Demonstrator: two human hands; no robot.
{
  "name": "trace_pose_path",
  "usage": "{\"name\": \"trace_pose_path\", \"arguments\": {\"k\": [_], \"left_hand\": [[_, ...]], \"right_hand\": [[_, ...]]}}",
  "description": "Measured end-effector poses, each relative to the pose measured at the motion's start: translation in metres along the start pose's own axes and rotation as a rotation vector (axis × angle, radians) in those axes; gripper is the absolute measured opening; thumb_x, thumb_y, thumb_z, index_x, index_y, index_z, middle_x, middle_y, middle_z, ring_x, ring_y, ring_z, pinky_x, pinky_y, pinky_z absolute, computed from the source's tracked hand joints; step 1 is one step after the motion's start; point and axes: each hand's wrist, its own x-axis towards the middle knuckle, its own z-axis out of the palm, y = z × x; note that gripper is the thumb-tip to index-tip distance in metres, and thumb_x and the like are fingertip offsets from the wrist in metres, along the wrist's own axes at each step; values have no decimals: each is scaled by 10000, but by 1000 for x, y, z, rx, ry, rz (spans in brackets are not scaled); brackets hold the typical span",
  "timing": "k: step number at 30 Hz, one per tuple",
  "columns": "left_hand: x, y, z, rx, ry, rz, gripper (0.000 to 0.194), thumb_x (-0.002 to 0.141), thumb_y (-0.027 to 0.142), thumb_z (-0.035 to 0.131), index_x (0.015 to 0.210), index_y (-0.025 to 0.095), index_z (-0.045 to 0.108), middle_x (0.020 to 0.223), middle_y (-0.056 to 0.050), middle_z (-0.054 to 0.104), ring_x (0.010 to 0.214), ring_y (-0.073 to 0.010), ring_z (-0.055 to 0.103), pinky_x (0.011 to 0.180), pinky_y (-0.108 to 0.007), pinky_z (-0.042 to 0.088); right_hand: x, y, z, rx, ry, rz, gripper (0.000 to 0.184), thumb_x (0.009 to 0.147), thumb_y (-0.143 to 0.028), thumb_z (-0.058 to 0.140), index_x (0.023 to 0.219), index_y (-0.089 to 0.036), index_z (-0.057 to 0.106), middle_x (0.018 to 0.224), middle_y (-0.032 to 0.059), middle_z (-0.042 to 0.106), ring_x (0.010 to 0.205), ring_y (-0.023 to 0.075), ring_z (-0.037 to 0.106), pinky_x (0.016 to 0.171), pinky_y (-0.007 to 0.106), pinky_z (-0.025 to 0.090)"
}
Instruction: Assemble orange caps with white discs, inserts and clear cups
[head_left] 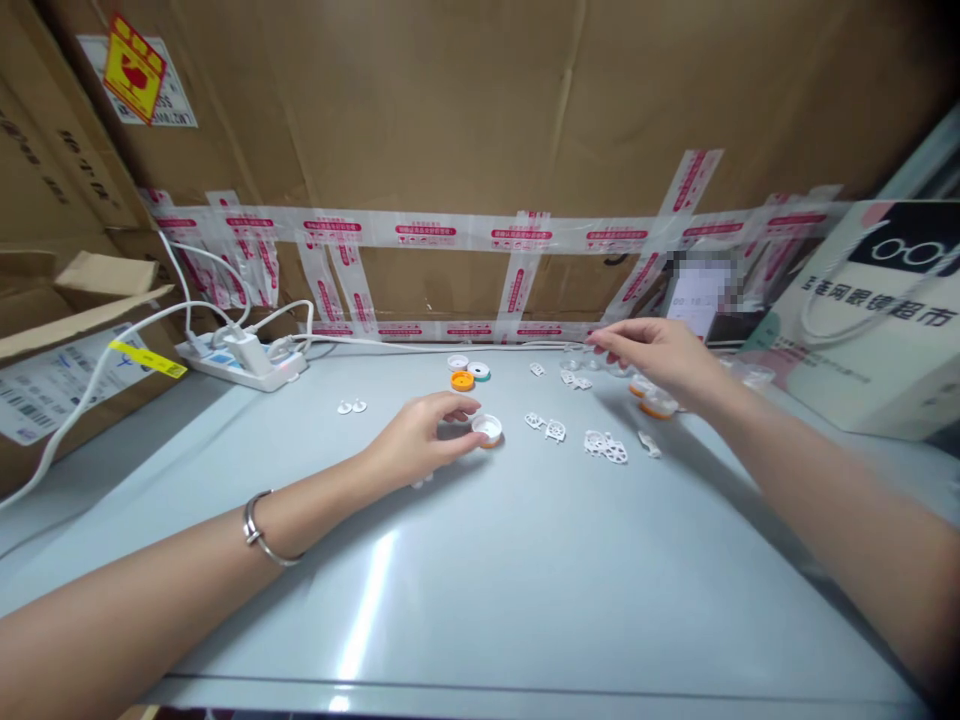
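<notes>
My left hand [424,435] is curled at the left side of a small round white cap with an orange base [488,430], thumb and fingertips against its rim while it rests on the table. My right hand [660,352] reaches to the back right, its fingers pinched together above small clear plastic pieces [574,362]; whether something is between the fingertips is hidden. White openwork plastic parts [555,430] lie right of the cap, with more cut-out pieces [606,447] beyond them. Orange-and-white round pieces [658,403] sit below my right wrist.
An orange disc [463,380] lies beside white round pieces [457,363] behind my left hand. Two small white pegged discs [352,406] lie farther left. A power strip [244,360] with cables, cardboard boxes [420,110], a phone [699,295] and a paper bag [862,330] border the table.
</notes>
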Motion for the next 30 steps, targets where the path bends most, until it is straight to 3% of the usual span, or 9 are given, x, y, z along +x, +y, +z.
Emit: {"name": "trace_pose_path", "arguments": {"k": [5,9,12,19,26,30], "left_hand": [[-3,0,-2,44,82,44,248,837,328,527,1022,183,607,1012,-57,643,915,-178,599,820,-321,479],[-3,-1,-2,32,118,58,220,840,291,527,1009,180,612,988,-49,640,892,-161,597,809,-296,474],[-4,-1,-1,22,129,66,207,840,271,527,1003,181,616,980,-45,639,892,-155,595,806,-290,471],[-4,-3,-1,24,133,92,206,840,259,520,1003,172,613,970,-55,636,889,-159,592,805,-303,472],[-5,-2,-1,43,119,124,187,841,238,513,977,161,616,961,-59,642,892,-162,595,801,-304,473],[-5,-1,-1,42,114,139,170,841,221,510,961,168,618,971,-52,648,900,-161,598,807,-301,469]], "right_hand": [[-3,1,-12,-295,-414,-24,194,704,-368,612,771,-196,671,807,35,684,731,170,596,627,265,423],[-15,-11,1,-387,-584,-111,212,720,-381,590,790,-191,654,778,21,680,705,163,599,599,248,427],[-14,-11,4,-431,-558,-142,196,754,-352,552,794,-184,646,782,25,682,709,160,608,622,248,439],[13,28,-6,-653,-240,-108,221,789,-194,456,871,-169,660,905,64,693,805,197,632,683,273,453],[22,57,11,-761,-243,-268,354,792,-238,478,1118,-188,607,946,77,671,837,222,610,734,306,437],[20,57,13,-872,-293,-412,324,807,-263,474,1086,-212,632,909,85,651,848,232,602,693,300,427]]}}
